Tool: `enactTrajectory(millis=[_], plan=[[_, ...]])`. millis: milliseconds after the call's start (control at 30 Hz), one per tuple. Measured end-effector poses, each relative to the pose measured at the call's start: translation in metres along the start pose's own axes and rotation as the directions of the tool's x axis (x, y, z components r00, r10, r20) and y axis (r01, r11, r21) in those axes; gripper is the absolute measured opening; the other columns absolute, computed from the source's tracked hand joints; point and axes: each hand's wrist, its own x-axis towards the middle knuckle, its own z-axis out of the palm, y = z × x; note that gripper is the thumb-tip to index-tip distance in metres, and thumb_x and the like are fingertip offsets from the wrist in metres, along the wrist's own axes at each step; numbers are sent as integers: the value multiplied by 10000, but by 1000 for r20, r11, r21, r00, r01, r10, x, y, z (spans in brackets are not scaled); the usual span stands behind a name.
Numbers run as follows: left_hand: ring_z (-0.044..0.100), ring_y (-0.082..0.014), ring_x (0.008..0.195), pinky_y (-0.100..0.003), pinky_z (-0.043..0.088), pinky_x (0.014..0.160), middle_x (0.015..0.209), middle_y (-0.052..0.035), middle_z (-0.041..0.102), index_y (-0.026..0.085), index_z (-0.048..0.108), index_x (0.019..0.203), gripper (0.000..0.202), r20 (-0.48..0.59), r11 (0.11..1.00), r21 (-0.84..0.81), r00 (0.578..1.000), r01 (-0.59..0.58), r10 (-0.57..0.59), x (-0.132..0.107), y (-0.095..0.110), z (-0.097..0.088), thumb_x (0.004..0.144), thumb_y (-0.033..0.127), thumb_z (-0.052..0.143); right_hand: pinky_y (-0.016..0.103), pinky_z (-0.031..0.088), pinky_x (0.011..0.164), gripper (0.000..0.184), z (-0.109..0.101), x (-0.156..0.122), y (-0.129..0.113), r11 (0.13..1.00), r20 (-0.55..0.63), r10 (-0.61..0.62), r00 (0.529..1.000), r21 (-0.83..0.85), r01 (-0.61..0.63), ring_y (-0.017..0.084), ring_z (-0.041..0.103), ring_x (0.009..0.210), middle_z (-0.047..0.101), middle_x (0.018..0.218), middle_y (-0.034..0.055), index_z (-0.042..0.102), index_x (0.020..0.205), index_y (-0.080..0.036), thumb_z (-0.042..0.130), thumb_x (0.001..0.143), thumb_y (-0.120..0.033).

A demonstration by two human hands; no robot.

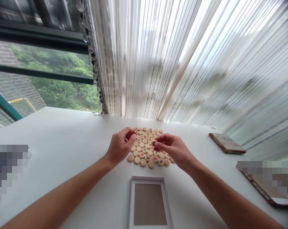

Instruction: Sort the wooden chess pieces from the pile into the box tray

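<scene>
At the centre of the frame, a close-packed cluster of round wooden discs (144,149) is laid out on the white table (74,140); some faces are marked in red or black. By the right hand (172,147), 1 pinched disc (154,142) is held over the cluster between thumb and index finger, the fingertip gap being narrowed to the disc. The fingers of the left hand (120,144) are curled, with a narrow gap, at the cluster's upper-left edge; whether a disc is held there cannot be determined. A shallow white-rimmed tray (150,203) is positioned at lower centre, apart from the discs.
</scene>
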Motion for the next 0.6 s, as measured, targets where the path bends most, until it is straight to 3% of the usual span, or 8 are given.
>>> enactTrajectory(millis=[233, 300, 400, 600], plan=[[675, -160, 693, -254, 534, 639, 794, -38, 761, 155, 765, 909, 254, 250, 975, -157, 962, 155, -113, -40, 32, 8, 957, 360, 623, 314, 632, 805, 405, 28, -54, 21, 970, 47, 116, 992, 210, -124, 173, 772, 779, 826, 866, 67, 833, 930, -157, 995, 679, -431], [678, -164, 724, -254, 542, 639, 847, -62, 772, 137, 770, 972, 266, 309, 909, -305, 932, 285, -189, -54, 35, 12, 945, 381, 667, 290, 642, 815, 360, 30, -60, 22, 951, 51, 129, 990, 275, -138, 162, 776, 792, 833, 885, 61, 846, 927, -165, 998, 693, -392], [679, -169, 753, -247, 554, 633, 890, -80, 775, 127, 784, 1009, 295, 371, 825, -410, 897, 390, -239, -67, 37, 15, 922, 405, 737, 238, 651, 777, 304, 30, -65, 25, 925, 60, 116, 991, 357, -130, 142, 778, 762, 837, 880, 49, 864, 931, -177, 1003, 703, -323], [722, -172, 798, -218, 573, 639, 934, -88, 817, 146, 826, 1031, 242, 452, 766, -453, 858, 457, -245, -76, 40, 11, 930, 360, 774, 212, 676, 773, 204, 26, -74, 31, 923, 79, 76, 994, 373, -100, 151, 814, 786, 850, 890, 42, 873, 947, -208, 964, 769, -245]])
